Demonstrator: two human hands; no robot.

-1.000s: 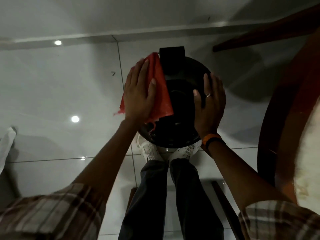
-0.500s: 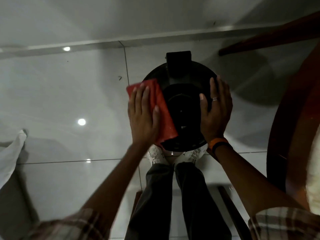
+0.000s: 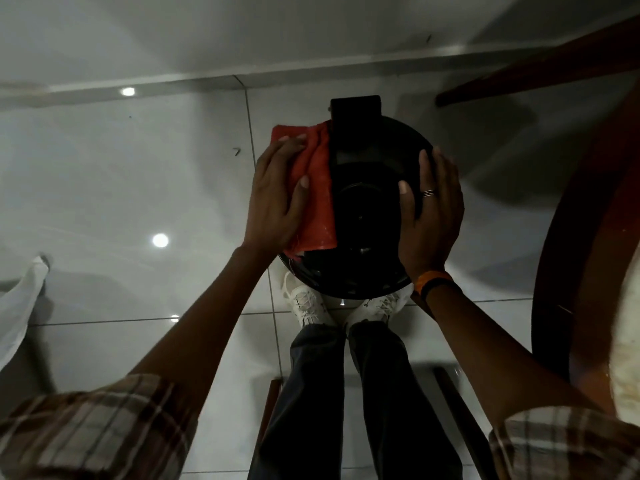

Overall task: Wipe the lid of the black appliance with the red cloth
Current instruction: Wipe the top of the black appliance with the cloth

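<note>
The white tiled floor (image 3: 104,188) took up most of what I saw, glossy with spots of reflected light, and a dark wooden piece of furniture (image 3: 588,237) curved down my right side. Between my white shoes (image 3: 306,303) and the wall stood the black appliance (image 3: 360,209), round, with a raised rectangular block (image 3: 355,112) at the far edge of its lid (image 3: 367,265).

My right hand (image 3: 431,216) lay flat along the right side of the lid, fingers spread and gripping nothing, bracing the appliance as it had half a second earlier.

My left hand (image 3: 277,195) pressed the red cloth (image 3: 317,188) flat against the left side of the lid, palm down rather than clenched around the fabric. Half a second before, that hand and cloth sat lower on the left side; now they had slid away from me, so the cloth's far corner reached up beside the block and hung a little past the rim. A second before, they were also high on the left. I judged this to be one back-and-forth stroke: the left band of the lid was getting covered, while the centre, the right side under my bracing hand and the near edge appeared not yet wiped.
</note>
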